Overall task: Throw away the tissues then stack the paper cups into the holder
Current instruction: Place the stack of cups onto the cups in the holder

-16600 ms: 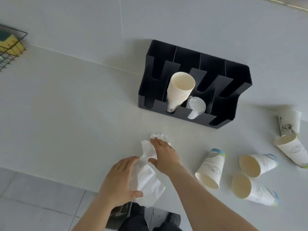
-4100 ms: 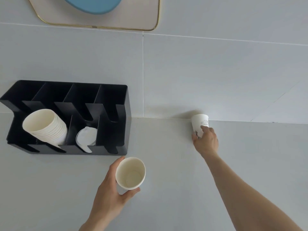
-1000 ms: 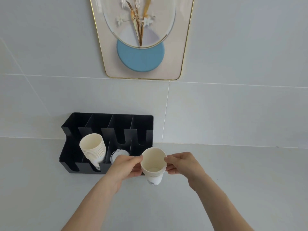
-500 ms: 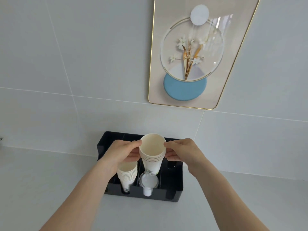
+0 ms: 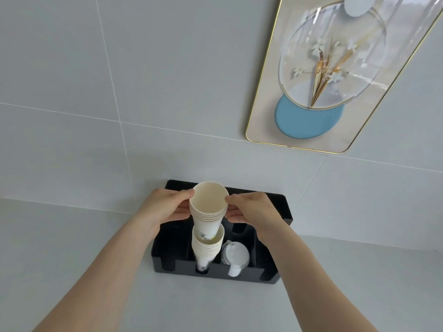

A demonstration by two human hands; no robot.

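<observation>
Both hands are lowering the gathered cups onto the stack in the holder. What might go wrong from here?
1. The held cup stack enters the holder's stack at a tilt, so it might jam or crush a rim.
2. The left hand and right hand pinch only near the top; the lower nested cups may slip.
3. Pushing down could nudge the black holder or disturb the white lids beside it.

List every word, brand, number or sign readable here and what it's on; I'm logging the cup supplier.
None can be read.
Held stack of paper cups, gripped by the left hand and right hand: a dark printed drawing low on its side, no legible letters.
Stack in the black cup holder: a small dark mark near its base, too small to read.
Wall picture: flowers and circles, no text.
</observation>
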